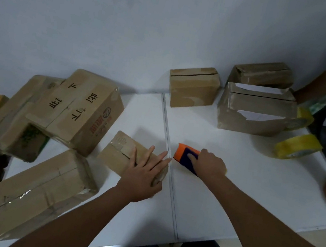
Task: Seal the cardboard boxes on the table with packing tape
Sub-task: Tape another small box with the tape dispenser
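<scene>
Head view: left hand [141,178] flat on small box [123,153] — right hand [210,165] fingers grasp half-hidden tape dispenser [185,154].

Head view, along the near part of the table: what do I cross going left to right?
Taped box → small box under left hand → right hand gripping tape dispenser → yellow tape roll.

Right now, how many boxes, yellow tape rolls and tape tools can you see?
Cardboard boxes: 7
Yellow tape rolls: 2
Orange-and-blue tape dispenser: 1
Total: 10
</scene>
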Demonstrator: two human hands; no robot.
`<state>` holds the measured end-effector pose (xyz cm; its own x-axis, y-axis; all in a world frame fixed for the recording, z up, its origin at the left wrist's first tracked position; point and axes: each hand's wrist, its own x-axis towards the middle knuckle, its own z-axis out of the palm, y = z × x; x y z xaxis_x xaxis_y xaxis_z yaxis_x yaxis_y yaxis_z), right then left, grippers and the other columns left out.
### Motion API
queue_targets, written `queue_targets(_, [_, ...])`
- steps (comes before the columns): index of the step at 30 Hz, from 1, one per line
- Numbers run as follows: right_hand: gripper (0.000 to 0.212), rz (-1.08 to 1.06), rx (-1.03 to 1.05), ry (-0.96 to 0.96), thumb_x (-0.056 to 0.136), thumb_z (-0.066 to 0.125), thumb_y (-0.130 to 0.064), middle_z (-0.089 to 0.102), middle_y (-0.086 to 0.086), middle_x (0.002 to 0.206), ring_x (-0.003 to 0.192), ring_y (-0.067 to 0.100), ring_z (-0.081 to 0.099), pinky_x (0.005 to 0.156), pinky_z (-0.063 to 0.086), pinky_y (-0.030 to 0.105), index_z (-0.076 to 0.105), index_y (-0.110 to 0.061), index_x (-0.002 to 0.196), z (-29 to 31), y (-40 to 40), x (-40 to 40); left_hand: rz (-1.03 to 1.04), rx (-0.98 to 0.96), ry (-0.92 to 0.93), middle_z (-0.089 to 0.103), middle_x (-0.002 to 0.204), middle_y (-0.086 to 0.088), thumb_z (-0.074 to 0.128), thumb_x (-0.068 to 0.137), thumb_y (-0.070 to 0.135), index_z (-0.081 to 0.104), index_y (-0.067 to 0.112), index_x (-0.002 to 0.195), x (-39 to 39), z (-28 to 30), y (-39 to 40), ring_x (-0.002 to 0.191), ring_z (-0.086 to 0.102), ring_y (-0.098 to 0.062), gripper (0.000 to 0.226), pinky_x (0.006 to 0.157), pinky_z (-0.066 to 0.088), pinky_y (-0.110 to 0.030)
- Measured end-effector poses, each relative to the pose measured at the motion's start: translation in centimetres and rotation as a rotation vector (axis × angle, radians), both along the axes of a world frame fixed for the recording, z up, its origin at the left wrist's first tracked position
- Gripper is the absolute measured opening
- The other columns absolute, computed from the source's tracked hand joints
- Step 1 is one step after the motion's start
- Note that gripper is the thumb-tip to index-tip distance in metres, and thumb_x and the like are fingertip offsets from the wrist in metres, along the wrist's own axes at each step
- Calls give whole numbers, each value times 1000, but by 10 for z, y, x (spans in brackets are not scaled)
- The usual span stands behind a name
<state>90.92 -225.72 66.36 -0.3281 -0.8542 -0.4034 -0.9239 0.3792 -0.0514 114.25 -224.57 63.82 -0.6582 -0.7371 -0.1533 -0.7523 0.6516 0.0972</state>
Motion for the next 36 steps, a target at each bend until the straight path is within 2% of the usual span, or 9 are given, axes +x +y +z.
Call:
queue_targets(3, [38,-17,-32,-106,101,44,-39,62,10,107,93,24,62,67,42,31,47,-6,120,-30,2,6,-185,40,-46,0,165,17,41,89,59,13,39,157,5,5,-18,152,-15,-20,76,114,-5,-68])
queue_targets(8, [41,-32,-155,-216,88,64,-17,56,12,122,107,32,57,88,50,43,50,-7,125,-62,19,2,-370,-73,-123,2,167,9,47,86,62,25,41,154,4,17,-40,153,-6,-32,74,113,-2,-72])
queue_targets(10, [34,-14,-357,-271,77,67,1,60,11,108,97,32,59,83,51,44,60,-9,109,-63,29,6,-343,-97,-115,3,167,4,53,83,62,22,47,153,6,20,-42,152,3,-35,77,113,7,-72])
queue_targets(13, [38,-178,-275,-800,75,46,18,67,6,82,81,21,61,74,51,28,64,-15,76,-38,45,22,-212,-20,-44,19,160,2,64,80,64,11,48,155,13,21,-38,146,21,-25,93,109,33,-57])
queue_targets(18, [48,-224,21,-1173,77,36,17,74,7,83,80,13,66,71,52,19,75,-11,75,-22,57,63,-163,265,29,-4,166,5,62,82,69,-3,25,159,17,21,-38,151,-15,-10,110,121,-5,-46])
queue_targets(21, [45,-305,30,-1140,82,40,14,75,6,91,88,17,68,72,53,21,79,-9,84,-42,47,80,-201,254,-48,-16,165,6,69,84,43,-12,21,157,23,17,-38,148,-25,-12,111,119,-11,-46])
queue_targets(25, [22,-408,64,-959,84,52,5,69,27,99,89,39,64,79,53,47,71,9,95,-71,31,86,-217,202,-84,-15,165,5,69,83,31,-13,22,157,25,16,-37,149,-23,-15,111,121,-5,-50])
queue_targets(31, [37,-434,-12,-813,84,48,9,70,7,82,80,26,65,71,52,36,69,-17,67,-60,43,60,-319,32,-163,-13,166,4,78,76,37,-12,29,157,38,19,-43,152,-14,-25,122,120,-3,-53])
queue_targets(36, [23,-345,-437,-522,86,53,5,60,9,99,84,25,57,67,47,37,60,-10,101,-51,45,33,-190,-17,-125,-2,165,-4,67,89,26,-1,46,153,45,23,-28,151,0,-32,95,113,25,-58])
